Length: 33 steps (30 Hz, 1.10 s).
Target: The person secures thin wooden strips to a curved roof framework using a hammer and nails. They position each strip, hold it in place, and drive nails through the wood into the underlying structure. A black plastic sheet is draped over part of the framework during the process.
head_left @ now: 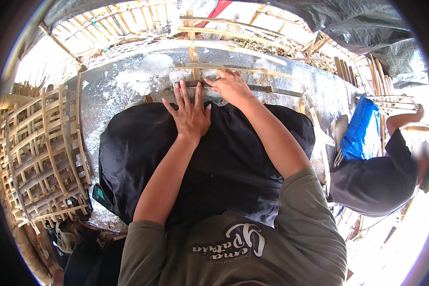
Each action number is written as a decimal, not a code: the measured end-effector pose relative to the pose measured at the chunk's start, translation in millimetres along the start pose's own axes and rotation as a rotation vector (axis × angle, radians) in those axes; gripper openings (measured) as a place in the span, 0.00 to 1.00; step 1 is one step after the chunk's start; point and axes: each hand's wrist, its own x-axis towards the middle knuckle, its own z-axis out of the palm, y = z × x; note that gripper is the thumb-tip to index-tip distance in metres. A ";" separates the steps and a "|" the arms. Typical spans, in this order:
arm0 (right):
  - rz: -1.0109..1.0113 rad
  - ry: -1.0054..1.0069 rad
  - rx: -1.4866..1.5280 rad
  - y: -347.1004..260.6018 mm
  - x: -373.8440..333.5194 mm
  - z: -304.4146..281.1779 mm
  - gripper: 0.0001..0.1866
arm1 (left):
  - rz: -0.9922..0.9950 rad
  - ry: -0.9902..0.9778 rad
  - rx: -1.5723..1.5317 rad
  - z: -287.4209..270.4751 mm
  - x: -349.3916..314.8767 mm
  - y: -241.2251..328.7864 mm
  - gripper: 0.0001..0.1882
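My left hand (191, 116) lies with its fingers spread, their tips on a long dark strip (257, 87) that turns lighter at its right end. Just to the right, my right hand (230, 88) is closed, fingers curled and thumb pointing left above the strip. What it grips is hidden beneath the fingers. An upright bamboo slat (191, 50) runs away from me, crossed by several bamboo slats (267, 72). Black cloth (214, 157) covers my lap, below both hands.
On the left stands a woven bamboo lattice (43, 157). At the right, another person (376, 183) in dark clothing sits beside a blue plastic sheet (361, 128). A weathered grey surface (119, 90) lies under the slats. Dark plastic sheeting (367, 33) hangs at the upper right.
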 end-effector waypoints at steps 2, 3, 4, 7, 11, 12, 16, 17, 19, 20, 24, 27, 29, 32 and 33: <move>-0.008 0.008 -0.008 0.3 -0.7 -1.0 0.19 | 0.002 -0.001 0.004 -1.0 -0.6 0.4 0.38; -0.010 0.009 -0.013 0.1 -0.5 -0.8 0.19 | 0.003 -0.001 0.005 -1.6 -0.8 0.5 0.38; -0.012 0.010 -0.018 0.2 -0.6 -0.6 0.19 | 0.002 -0.005 0.006 -2.0 -0.8 0.6 0.38; -0.018 0.020 -0.036 0.5 0.3 -0.4 0.19 | 0.000 -0.017 0.007 -3.2 -0.7 0.7 0.38; -0.026 0.037 -0.003 1.6 0.3 0.3 0.19 | 0.001 -0.023 0.007 -4.5 -1.3 0.8 0.38; -0.024 0.038 -0.003 1.9 -0.2 0.8 0.19 | 0.002 -0.023 0.008 -4.6 -1.5 0.9 0.38; -0.027 0.050 -0.009 1.6 -0.5 0.6 0.19 | 0.005 -0.013 0.008 -2.8 -1.2 0.8 0.38; -0.030 0.053 -0.012 1.7 -0.4 0.8 0.19 | 0.003 -0.014 0.006 -2.5 -1.0 0.7 0.38; -0.026 0.045 -0.013 1.8 0.1 1.0 0.19 | 0.000 -0.013 0.004 -2.5 -1.2 0.9 0.38; -0.024 0.040 -0.013 1.7 0.2 1.3 0.19 | 0.000 -0.011 0.006 -3.1 -1.5 1.1 0.38; -0.036 0.061 -0.034 2.9 1.3 3.4 0.19 | -0.001 -0.011 0.010 -1.8 -1.5 0.7 0.38; -0.032 0.067 -0.017 3.8 1.2 4.6 0.18 | -0.006 -0.019 0.004 -2.2 -1.2 1.0 0.38; -0.016 0.056 0.007 3.1 0.4 3.7 0.18 | -0.008 -0.023 0.005 -2.8 -1.0 1.1 0.38; 0.000 0.058 0.011 2.4 0.8 4.3 0.18 | 0.013 0.008 0.008 0.6 -0.1 -0.4 0.38; -0.004 0.057 0.015 3.0 0.6 4.3 0.18 | 0.024 0.025 0.009 2.3 -0.1 -0.9 0.38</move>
